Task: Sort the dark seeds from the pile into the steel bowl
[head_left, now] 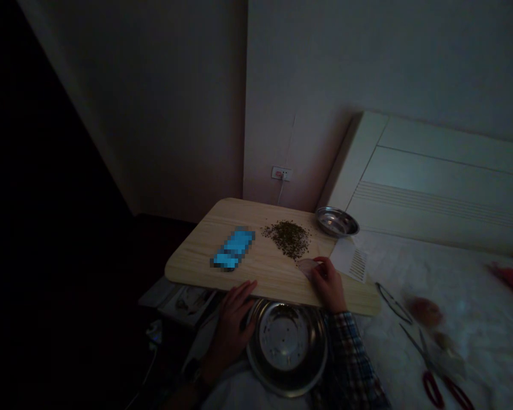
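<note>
A loose heap of small greenish-brown seeds or grains [287, 238] lies spread on the light wooden table [205, 228]. At the heap's near edge, my right hand [328, 285] pinches a thin, pale, see-through flat piece [306, 267]; its exact kind is unclear in the dim light. My left hand [238, 316] rests at the table's front edge with fingers stretched out, its thumb by the rim of a steel bowl [250, 353]. That bowl sits below the table edge, between my forearms, with a few dark specks inside.
A phone with a lit, blurred screen [234, 249] lies left of the heap. Beyond it to the right stand a second steel bowl [337, 221] and a white slotted sheet [351, 259]. Red-handled scissors [430, 364] and glasses [393, 303] lie on the bed [385, 347].
</note>
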Action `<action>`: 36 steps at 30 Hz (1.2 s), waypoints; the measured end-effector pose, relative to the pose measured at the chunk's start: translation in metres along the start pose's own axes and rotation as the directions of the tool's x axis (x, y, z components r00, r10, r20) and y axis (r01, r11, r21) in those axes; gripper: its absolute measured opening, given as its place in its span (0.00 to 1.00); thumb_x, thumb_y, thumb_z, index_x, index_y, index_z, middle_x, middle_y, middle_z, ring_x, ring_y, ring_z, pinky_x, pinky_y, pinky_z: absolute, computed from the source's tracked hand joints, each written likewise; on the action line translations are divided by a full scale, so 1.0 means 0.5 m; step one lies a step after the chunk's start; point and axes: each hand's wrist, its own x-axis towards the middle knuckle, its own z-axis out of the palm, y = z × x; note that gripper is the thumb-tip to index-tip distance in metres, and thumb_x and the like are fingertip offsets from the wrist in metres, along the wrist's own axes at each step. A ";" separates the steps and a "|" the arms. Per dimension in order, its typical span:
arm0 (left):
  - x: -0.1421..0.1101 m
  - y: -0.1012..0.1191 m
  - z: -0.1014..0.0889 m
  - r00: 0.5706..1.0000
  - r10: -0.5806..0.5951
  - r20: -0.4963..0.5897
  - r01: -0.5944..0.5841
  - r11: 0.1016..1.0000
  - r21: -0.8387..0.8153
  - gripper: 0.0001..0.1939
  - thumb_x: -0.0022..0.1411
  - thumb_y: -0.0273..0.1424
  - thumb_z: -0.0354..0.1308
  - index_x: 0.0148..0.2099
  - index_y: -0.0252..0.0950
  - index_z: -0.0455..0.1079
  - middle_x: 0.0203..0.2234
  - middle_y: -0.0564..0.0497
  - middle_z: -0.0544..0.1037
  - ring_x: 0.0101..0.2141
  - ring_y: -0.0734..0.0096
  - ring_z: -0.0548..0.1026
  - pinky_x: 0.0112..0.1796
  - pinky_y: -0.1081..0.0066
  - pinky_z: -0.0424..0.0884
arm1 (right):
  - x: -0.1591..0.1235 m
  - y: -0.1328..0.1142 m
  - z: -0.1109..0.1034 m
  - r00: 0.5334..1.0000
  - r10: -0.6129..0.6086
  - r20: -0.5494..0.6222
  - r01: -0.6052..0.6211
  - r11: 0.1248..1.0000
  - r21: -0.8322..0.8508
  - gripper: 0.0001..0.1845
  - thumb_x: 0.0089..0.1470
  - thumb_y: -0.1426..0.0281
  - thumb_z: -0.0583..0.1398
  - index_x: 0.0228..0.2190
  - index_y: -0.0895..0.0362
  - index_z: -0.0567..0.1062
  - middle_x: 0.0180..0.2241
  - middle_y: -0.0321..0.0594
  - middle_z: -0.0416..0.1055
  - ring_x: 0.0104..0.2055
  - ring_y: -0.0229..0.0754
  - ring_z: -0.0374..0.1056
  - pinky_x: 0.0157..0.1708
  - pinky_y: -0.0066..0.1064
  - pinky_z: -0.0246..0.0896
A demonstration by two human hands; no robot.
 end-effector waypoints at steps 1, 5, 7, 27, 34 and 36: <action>0.000 0.000 0.000 1.000 -0.004 0.001 0.004 1.000 0.002 0.12 0.59 0.23 0.50 0.44 0.38 0.68 0.61 0.49 0.61 0.61 0.59 0.56 0.60 0.49 0.53 | 0.004 -0.001 -0.001 1.000 -0.009 0.019 0.009 1.000 0.002 0.15 0.53 0.67 0.54 0.43 0.56 0.68 0.24 0.32 0.66 0.27 0.40 0.63 0.29 0.29 0.57; 0.000 0.000 -0.001 1.000 -0.001 0.014 0.001 1.000 0.007 0.13 0.59 0.22 0.50 0.45 0.38 0.68 0.62 0.49 0.60 0.62 0.59 0.55 0.60 0.49 0.51 | 0.008 -0.002 -0.005 0.998 -0.022 0.066 0.022 1.000 0.010 0.16 0.52 0.67 0.55 0.43 0.56 0.69 0.26 0.34 0.68 0.28 0.40 0.65 0.31 0.30 0.58; 0.000 0.000 -0.002 1.000 0.006 0.011 -0.006 1.000 0.007 0.14 0.58 0.22 0.50 0.45 0.38 0.68 0.62 0.49 0.60 0.62 0.58 0.55 0.60 0.48 0.52 | 0.006 -0.001 -0.006 0.997 -0.022 0.073 0.021 1.000 0.014 0.16 0.52 0.67 0.55 0.43 0.56 0.69 0.27 0.34 0.68 0.29 0.41 0.65 0.31 0.30 0.58; 0.003 0.004 -0.003 1.000 -0.002 0.016 0.002 1.000 0.005 0.12 0.59 0.23 0.50 0.45 0.38 0.68 0.61 0.48 0.60 0.62 0.60 0.56 0.60 0.50 0.51 | -0.009 -0.008 -0.012 0.996 -0.025 0.082 0.021 0.998 0.055 0.16 0.52 0.67 0.56 0.43 0.56 0.70 0.27 0.35 0.67 0.29 0.40 0.64 0.31 0.30 0.58; 0.001 0.003 -0.003 1.000 -0.008 0.013 0.007 1.000 0.001 0.12 0.59 0.23 0.50 0.44 0.39 0.68 0.61 0.48 0.61 0.61 0.59 0.56 0.60 0.49 0.52 | -0.010 -0.008 -0.011 0.995 -0.034 0.089 0.024 0.994 0.110 0.17 0.52 0.67 0.56 0.45 0.56 0.67 0.26 0.34 0.67 0.28 0.40 0.64 0.30 0.30 0.59; 0.001 0.003 -0.003 1.000 -0.010 0.015 0.010 1.000 0.008 0.12 0.60 0.23 0.50 0.44 0.39 0.68 0.61 0.48 0.61 0.61 0.59 0.56 0.60 0.49 0.53 | -0.010 -0.009 -0.010 0.995 -0.031 0.090 0.019 0.991 0.131 0.18 0.53 0.67 0.56 0.47 0.56 0.66 0.25 0.33 0.68 0.28 0.40 0.65 0.31 0.30 0.60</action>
